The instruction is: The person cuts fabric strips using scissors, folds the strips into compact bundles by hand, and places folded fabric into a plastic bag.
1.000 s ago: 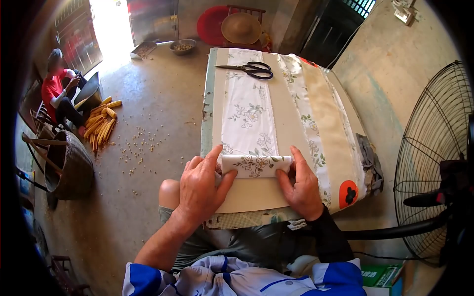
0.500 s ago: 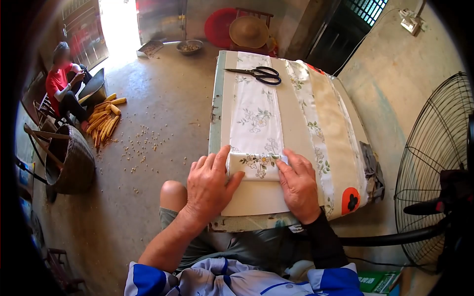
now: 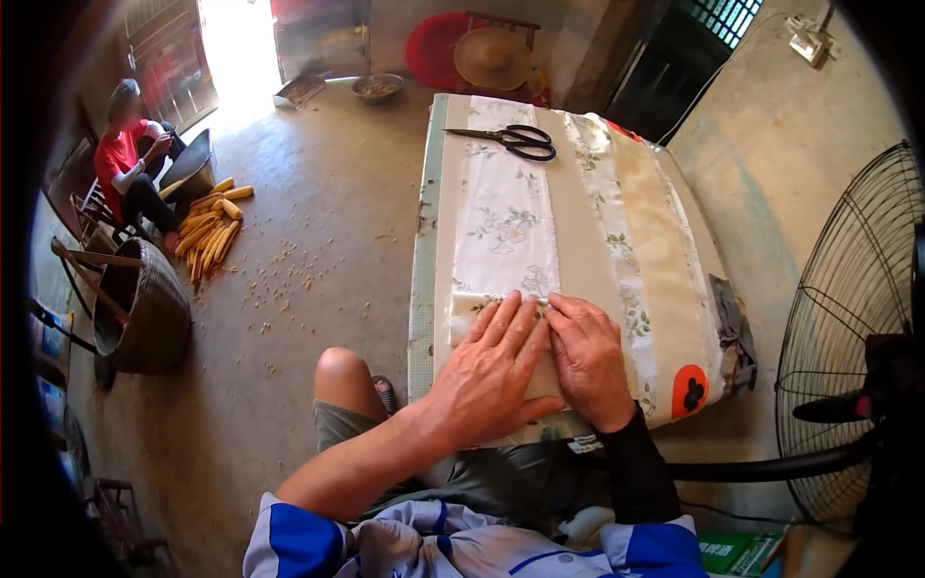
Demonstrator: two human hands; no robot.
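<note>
My left hand (image 3: 491, 371) presses flat, grip open, on the folded end of a floral fabric strip (image 3: 506, 226), nearer me than the black-handled scissors (image 3: 520, 142) on the tabletop (image 3: 441, 207). My right hand (image 3: 590, 361) touches the fold's right edge; whether its grip is closed, I cannot tell. Left of the scissors, a seated person (image 3: 120, 164) works beside corn cobs (image 3: 207, 231).

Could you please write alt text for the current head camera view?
Seen from above, a person's left hand lies flat on the folded near end of a floral cloth strip, the right hand close beside it. Scissors lie across the strip's far end; to the left, someone in red sits by corn cobs.
</note>
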